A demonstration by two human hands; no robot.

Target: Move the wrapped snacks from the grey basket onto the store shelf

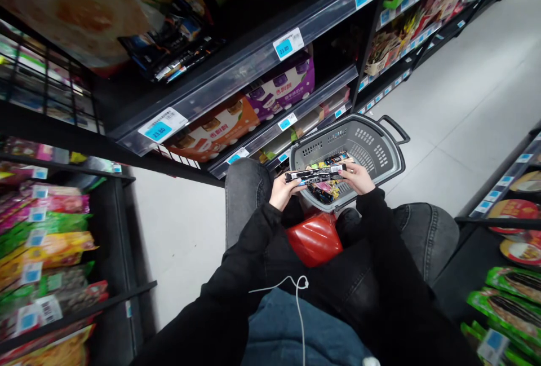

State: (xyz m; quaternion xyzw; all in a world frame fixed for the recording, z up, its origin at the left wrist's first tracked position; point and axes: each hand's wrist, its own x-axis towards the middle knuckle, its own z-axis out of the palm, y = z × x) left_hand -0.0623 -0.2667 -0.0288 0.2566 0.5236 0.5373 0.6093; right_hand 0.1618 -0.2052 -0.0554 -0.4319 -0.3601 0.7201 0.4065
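Observation:
Between my two hands a slim black stick sachet (315, 175) is stretched out level, possibly more than one stacked together. My left hand (284, 190) pinches its left end, and my right hand (357, 179) pinches the right end. Just beyond and below them is a grey shopping basket (382, 171) with perforated walls and a black handle. Inside it lie several small packets, some black, some yellow and pink, partly hidden by my hands and the sachet. More black stick sachets (177, 44) lie in a loose pile on the shelf at upper left.
A shelf edge (236, 81) with price labels runs diagonally ahead. Below it stand an orange carton (215, 129) and a purple carton (283, 87). A red object (315, 240) sits between my legs. Racks of snack bags (54, 242) flank the left; packaged food (515, 298) lines the right.

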